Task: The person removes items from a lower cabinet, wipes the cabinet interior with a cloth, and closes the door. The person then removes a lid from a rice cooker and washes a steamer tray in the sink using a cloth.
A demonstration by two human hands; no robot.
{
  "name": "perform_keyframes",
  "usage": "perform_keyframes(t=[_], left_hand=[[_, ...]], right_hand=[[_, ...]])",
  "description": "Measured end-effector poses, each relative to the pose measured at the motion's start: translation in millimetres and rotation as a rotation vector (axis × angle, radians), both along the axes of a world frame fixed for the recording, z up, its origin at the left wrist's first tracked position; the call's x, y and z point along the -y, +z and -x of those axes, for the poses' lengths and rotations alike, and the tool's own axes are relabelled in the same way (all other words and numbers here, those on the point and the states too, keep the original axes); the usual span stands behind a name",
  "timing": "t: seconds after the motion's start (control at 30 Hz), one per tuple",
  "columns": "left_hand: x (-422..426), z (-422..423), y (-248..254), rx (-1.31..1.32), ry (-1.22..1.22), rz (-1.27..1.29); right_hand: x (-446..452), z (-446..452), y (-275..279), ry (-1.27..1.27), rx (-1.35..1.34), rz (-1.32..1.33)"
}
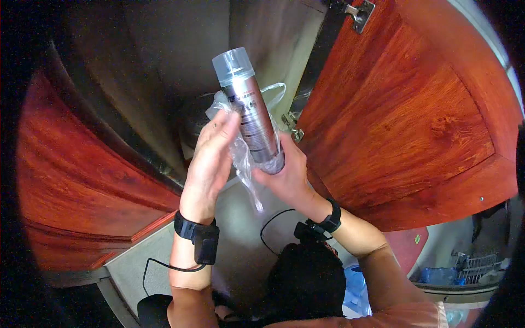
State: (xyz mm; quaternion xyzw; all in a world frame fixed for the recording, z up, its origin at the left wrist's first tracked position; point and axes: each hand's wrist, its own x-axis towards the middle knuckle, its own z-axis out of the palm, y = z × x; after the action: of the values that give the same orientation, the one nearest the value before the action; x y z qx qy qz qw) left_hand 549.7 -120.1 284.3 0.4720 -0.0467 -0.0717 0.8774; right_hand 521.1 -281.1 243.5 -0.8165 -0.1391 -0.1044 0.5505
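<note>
A metallic spray can (pixel 252 117) with a clear cap is tilted in front of me, its top leaning to the left. A thin clear plastic bag (pixel 240 153) is bunched around its lower part and hangs down between my hands. My right hand (pixel 290 172) grips the can's base through the plastic. Beside the can's left side, my left hand (pixel 213 156) is closed on the bag, thumb against the can. The other fingers of that hand are mostly hidden.
A reddish wooden cabinet door (pixel 415 120) stands open on the right, with a metal hinge (pixel 359 15) at its top. Another wooden door (pixel 93 158) is at the left. Behind the can lies the dark cabinet interior (pixel 164 54). A wire rack (pixel 478 268) stands low right.
</note>
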Motion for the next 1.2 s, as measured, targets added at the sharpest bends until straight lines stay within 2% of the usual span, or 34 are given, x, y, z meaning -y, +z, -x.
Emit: perform_keyframes(t=[0.13, 0.3, 0.37, 0.9, 1.2], left_hand=[[0.3, 2.3, 0.0, -0.011, -0.011, -0.105], [-43.8, 76.9, -29.0, 0.232, 0.024, -0.003], [-52.9, 93.7, -32.8, 0.241, 0.033, -0.016], [-51.2, 63.0, -48.8, 0.189, 0.000, 0.008], [-33.2, 38.3, -60.1, 0.141, -0.035, 0.026]], right_hand=[[-5.7, 3.8, -1.8, -0.001, -0.078, -0.001], [-48.3, 78.3, -7.8, -0.063, 0.218, 0.166], [-57.9, 95.0, -9.5, -0.056, 0.206, 0.150], [-55.6, 75.4, -13.0, -0.052, 0.160, 0.161], [-36.0, 55.5, -18.3, -0.099, 0.258, 0.239]])
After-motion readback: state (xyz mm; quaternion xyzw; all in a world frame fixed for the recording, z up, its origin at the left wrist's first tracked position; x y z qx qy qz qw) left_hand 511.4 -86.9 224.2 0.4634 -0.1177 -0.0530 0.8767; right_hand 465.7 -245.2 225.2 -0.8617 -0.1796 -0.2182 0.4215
